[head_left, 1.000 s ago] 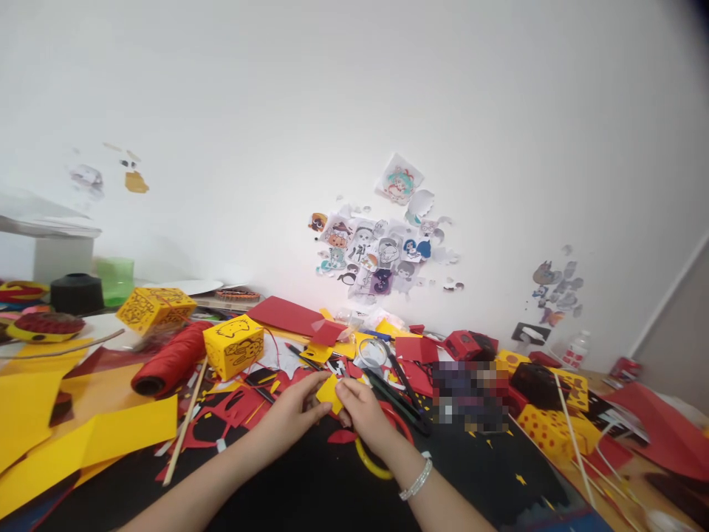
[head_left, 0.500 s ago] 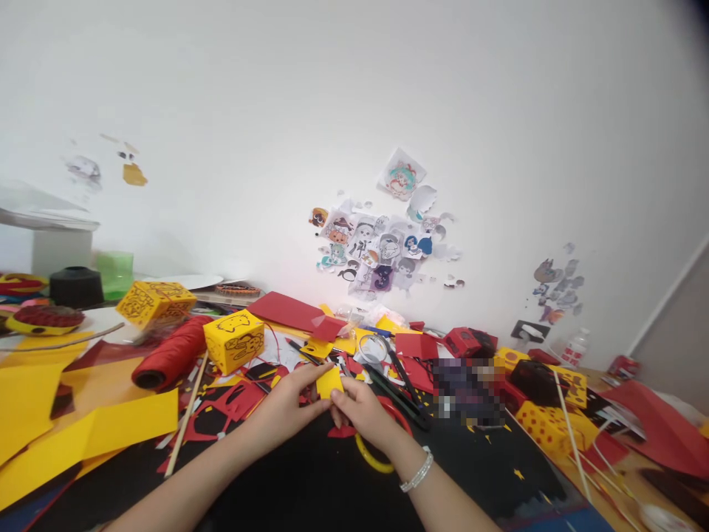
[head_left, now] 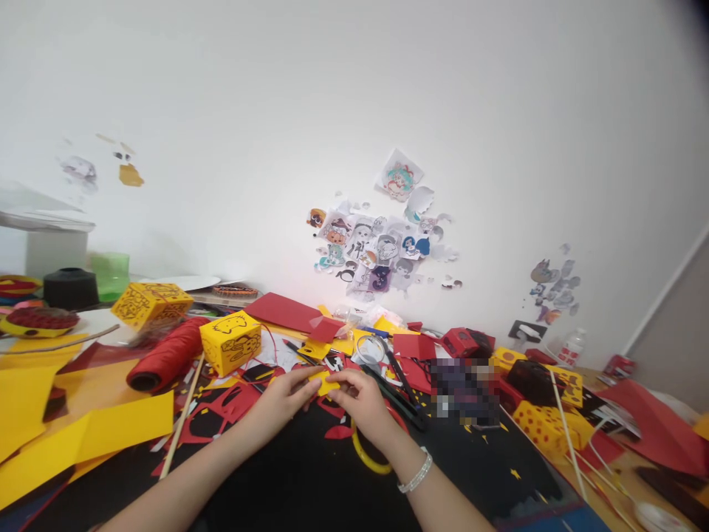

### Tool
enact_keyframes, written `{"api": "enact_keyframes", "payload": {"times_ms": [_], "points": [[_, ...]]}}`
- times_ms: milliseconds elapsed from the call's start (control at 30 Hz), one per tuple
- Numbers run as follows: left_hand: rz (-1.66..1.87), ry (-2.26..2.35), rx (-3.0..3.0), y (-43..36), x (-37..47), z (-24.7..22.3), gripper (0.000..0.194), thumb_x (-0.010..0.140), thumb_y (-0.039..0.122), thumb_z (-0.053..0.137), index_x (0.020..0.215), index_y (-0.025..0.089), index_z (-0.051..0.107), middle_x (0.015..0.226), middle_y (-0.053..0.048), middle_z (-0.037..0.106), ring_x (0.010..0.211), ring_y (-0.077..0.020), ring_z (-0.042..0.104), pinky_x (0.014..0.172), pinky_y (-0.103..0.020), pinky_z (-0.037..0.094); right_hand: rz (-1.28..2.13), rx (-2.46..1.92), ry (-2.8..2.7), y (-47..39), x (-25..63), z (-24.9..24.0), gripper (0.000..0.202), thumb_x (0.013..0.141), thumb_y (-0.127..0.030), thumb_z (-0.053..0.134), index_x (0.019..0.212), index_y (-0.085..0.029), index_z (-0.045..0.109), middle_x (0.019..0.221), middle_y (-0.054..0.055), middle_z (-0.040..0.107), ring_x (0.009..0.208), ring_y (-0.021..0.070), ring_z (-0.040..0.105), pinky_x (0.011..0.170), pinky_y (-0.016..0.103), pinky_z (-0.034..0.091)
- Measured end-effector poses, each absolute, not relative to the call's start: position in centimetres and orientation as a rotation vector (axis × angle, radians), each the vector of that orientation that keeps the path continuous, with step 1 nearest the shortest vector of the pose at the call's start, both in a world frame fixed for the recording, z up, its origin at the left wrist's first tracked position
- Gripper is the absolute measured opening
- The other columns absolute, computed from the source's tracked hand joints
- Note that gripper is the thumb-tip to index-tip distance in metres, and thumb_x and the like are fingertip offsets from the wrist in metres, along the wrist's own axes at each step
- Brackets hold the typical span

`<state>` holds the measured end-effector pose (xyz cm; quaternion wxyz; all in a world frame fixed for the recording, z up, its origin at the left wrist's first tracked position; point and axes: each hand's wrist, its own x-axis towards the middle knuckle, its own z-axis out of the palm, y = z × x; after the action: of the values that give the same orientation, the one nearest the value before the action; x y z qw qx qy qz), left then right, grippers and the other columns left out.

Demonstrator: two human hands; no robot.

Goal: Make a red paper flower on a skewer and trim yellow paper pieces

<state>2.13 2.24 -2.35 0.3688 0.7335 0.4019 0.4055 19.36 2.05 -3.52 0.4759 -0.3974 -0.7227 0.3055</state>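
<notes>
A small yellow paper piece [head_left: 326, 383] is pinched between both hands above the black mat [head_left: 266, 473]. My left hand [head_left: 285, 399] grips its left side with thumb and fingers. On the right edge, the fingertips of my right hand [head_left: 357, 399] press together; a beaded bracelet circles that wrist. Below the right hand lie a yellow ring [head_left: 368, 456] and a red leaf-shaped scrap [head_left: 337, 432]. Red cut-out paper [head_left: 230, 406] spreads beside the left hand.
A patterned yellow paper box [head_left: 231, 342] and a red thread spool [head_left: 166, 358] stand at the left, near a wooden stick [head_left: 182, 417]. Folded yellow paper [head_left: 122, 428] lies front left. Spotted yellow boxes [head_left: 546, 428] and a bottle [head_left: 572, 347] are at the right.
Both hands have shifted their grip on the yellow piece, which is tilted flatter. The right fingers have moved up to its top edge, uncovering more of the red leaf-shaped scrap.
</notes>
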Motion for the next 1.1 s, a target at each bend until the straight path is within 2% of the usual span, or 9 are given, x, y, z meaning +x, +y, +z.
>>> {"api": "enact_keyframes", "payload": {"times_ms": [100,233,333,433,533,633,733,900,1100], "points": [[1.092,1.050,1.869,2.1,2.1,-2.3,0.046,0.073,0.044,0.050,0.103,0.011,0.062,0.071,-0.005,0.066,0.057,-0.0164,0.054,0.056,-0.027,0.044,0.751,-0.965,-1.746,1.8,19.2,-3.5,0.020,0.076,-0.038,0.059,0.078,-0.018,0.066,0.070,0.001,0.059,0.064,0.0143,0.052,0.059,0.026,0.040],[1.094,1.072,1.925,2.1,2.1,-2.3,0.044,0.075,0.042,0.048,0.103,0.011,0.062,0.074,-0.006,0.067,0.059,-0.0178,0.056,0.059,-0.028,0.045,0.782,-0.959,-1.721,1.7,19.2,-3.8,0.027,0.082,-0.041,0.051,0.073,-0.017,0.061,0.055,-0.003,0.049,0.050,0.0105,0.046,0.050,0.023,0.035],[1.068,1.096,1.923,2.1,2.2,-2.5,0.043,0.074,0.030,0.044,0.109,0.012,0.059,0.073,-0.005,0.068,0.060,-0.0177,0.057,0.061,-0.028,0.046,0.814,-0.949,-1.676,1.9,19.3,-3.8,0.029,0.083,-0.043,0.048,0.073,-0.017,0.056,0.052,-0.004,0.047,0.048,0.0104,0.047,0.050,0.023,0.036],[1.080,1.113,1.896,2.5,2.2,-2.8,0.054,0.062,0.014,0.041,0.113,0.013,0.057,0.094,-0.007,0.069,0.072,-0.0193,0.061,0.069,-0.030,0.048,0.885,-0.924,-1.643,2.1,19.5,-3.6,0.031,0.084,-0.046,0.044,0.075,-0.018,0.052,0.052,-0.004,0.051,0.047,0.0109,0.048,0.049,0.023,0.036],[1.139,1.068,1.900,2.7,2.2,-3.0,0.060,0.056,0.010,0.040,0.113,0.016,0.059,0.113,-0.007,0.064,0.093,-0.0217,0.060,0.084,-0.034,0.046,0.985,-0.889,-1.643,2.3,19.6,-3.5,0.032,0.083,-0.048,0.045,0.076,-0.018,0.051,0.052,-0.003,0.053,0.046,0.0106,0.048,0.048,0.023,0.035],[1.236,0.999,2.038,2.6,2.0,-2.7,0.054,0.060,0.009,0.041,0.108,0.021,0.062,0.112,-0.005,0.064,0.104,-0.0210,0.056,0.094,-0.037,0.040,1.080,-0.857,-1.626,2.7,19.6,-3.7,0.031,0.080,-0.049,0.048,0.075,-0.018,0.050,0.050,-0.004,0.052,0.045,0.0105,0.047,0.048,0.022,0.035],[1.295,0.983,2.192,2.5,1.6,-2.4,0.046,0.063,0.009,0.041,0.098,0.022,0.067,0.107,-0.008,0.064,0.103,-0.0214,0.056,0.093,-0.037,0.041,1.137,-0.841,-1.579,3.1,19.6,-4.0,0.029,0.079,-0.048,0.049,0.074,-0.019,0.049,0.048,-0.005,0.050,0.044,0.0103,0.048,0.048,0.022,0.035],[1.366,1.022,2.233,2.9,1.1,-2.2,0.043,0.058,0.009,0.044,0.089,0.022,0.070,0.111,-0.009,0.059,0.106,-0.0238,0.054,0.091,-0.036,0.043,1.155,-0.838,-1.506,3.4,19.5,-4.4,0.030,0.077,-0.050,0.051,0.074,-0.020,0.049,0.049,-0.005,0.050,0.044,0.0107,0.048,0.048,0.023,0.035],[1.379,0.944,1.945,2.7,0.5,-1.1,0.022,0.064,0.025,0.056,0.077,0.022,0.072,0.108,-0.008,0.065,0.105,-0.0262,0.056,0.093,-0.038,0.042,1.129,-0.851,-1.445,3.7,19.8,-4.1,0.032,0.074,-0.051,0.053,0.074,-0.019,0.050,0.046,-0.006,0.048,0.042,0.0107,0.046,0.047,0.023,0.034]]}}
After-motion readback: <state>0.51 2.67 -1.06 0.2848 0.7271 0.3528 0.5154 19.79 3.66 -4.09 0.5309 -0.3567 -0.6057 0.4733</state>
